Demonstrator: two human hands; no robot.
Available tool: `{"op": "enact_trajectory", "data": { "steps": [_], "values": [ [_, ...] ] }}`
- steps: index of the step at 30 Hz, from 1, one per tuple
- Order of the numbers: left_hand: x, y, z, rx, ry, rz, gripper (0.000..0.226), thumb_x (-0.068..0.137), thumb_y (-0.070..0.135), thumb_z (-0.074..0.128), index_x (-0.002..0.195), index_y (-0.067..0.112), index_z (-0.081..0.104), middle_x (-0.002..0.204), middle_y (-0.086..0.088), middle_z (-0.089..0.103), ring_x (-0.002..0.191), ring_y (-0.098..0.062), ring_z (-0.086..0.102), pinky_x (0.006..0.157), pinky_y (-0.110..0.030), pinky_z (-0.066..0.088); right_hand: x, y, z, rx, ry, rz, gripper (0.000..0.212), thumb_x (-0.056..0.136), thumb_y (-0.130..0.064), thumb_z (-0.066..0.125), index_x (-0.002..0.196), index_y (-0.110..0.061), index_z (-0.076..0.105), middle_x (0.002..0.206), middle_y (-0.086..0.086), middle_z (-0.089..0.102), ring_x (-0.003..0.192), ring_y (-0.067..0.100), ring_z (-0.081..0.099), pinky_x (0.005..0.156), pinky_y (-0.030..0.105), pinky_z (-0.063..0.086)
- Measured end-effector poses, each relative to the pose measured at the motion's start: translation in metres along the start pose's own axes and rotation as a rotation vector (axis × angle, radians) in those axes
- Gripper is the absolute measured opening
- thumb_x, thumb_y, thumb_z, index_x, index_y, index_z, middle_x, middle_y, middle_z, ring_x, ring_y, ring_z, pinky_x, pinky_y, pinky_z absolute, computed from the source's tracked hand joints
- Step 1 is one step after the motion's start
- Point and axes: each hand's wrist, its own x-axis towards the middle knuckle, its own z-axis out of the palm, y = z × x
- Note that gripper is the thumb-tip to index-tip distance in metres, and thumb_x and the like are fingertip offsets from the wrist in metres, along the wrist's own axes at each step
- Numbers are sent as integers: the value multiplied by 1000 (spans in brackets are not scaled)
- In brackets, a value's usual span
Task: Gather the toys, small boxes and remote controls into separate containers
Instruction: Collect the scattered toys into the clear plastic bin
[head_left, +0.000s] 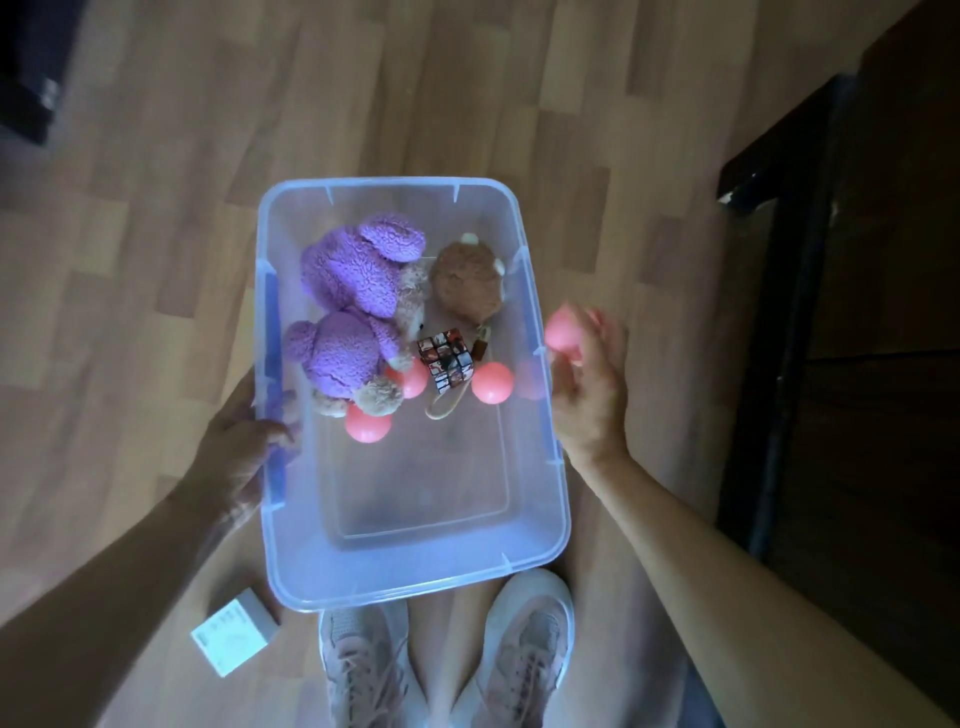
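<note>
**Clear bin of toys held over the floor, one pink ball beside it**

The left hand (244, 441) grips the left rim of a clear, faintly bluish plastic bin (415, 571), with its fingers curled over the edge. The bin is rectangular with rounded corners, and the wooden floor (156, 234) shows through its base.

The toys lie together in the far half of the bin. A purple plush bear (353, 301) with tan paws lies along the left side. A round brown plush toy (467, 280) lies to its right, with a cord trailing towards the near end. A puzzle cube (445, 358) with patterned dark faces sits between them. Three loose balls (492, 383), smooth and coral pink, rest around the cube and the bear's feet. A fourth pink shape by the right wall is too blurred to tell.

The right hand (592, 374) pinches a matching pink ball (563, 332) in its fingertips, just beside the bin's right rim and outside it.

A small white box (234, 634) lies on the floor near the left shoe (363, 660). Dark furniture (857, 312) stands at the right.
</note>
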Motion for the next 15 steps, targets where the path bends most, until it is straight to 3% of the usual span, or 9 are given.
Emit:
{"op": "enact_trajectory", "data": {
  "steps": [2, 3, 6, 9, 12, 15],
  "values": [
    [-29, 23, 7, -33, 4, -4, 78, 64, -17, 49, 126, 30, 48, 94, 1, 58, 71, -18, 54, 44, -16, 44, -10, -46, -12, -3, -207, -183, 50, 86, 2, 49, 132, -20, 45, 127, 19, 48, 116, 21, 49, 103, 23, 39],
    [-43, 35, 11, -56, 2, -4, 82, 55, -11, 51, 126, 30, 49, 93, 1, 59, 70, -17, 55, 44, -16, 44, -18, -66, -16, -34, -352, -198, 51, 87, -1, 48, 133, -24, 44, 128, 16, 49, 113, 28, 52, 101, 31, 44],
    [-84, 73, 15, -80, 13, 1, 79, 44, -7, 47, 116, 26, 54, 88, 1, 59, 61, -13, 57, 43, -17, 44, -31, -110, -36, -273, -715, -203, 60, 83, 2, 54, 136, -24, 45, 134, 14, 47, 94, 40, 57, 81, 47, 52],
    [-122, 116, 20, -108, -24, 4, 62, 44, -7, 48, 97, 23, 58, 83, -1, 55, 62, -20, 51, 43, -20, 44, -19, -153, -72, -452, -869, -65, 67, 88, 3, 50, 147, -24, 34, 153, 14, 28, 105, 39, 54, 94, 46, 47],
    [-158, 161, 19, -89, -71, 51, 41, 62, -16, 48, 82, 20, 56, 78, -2, 53, 49, -14, 55, 42, -21, 44, -1, -201, -116, -531, -831, -46, 74, 88, 2, 52, 151, -25, 25, 158, 13, 19, 120, 38, 47, 104, 42, 41],
    [-185, 196, 15, -66, -128, 67, 56, 77, -24, 33, 85, 24, 60, 84, 1, 58, 53, -13, 59, 45, -21, 47, 19, -250, -159, -496, -531, -217, 59, 72, 6, 57, 129, -9, 58, 132, 26, 53, 106, 43, 59, 90, 46, 53]
  ]
}}
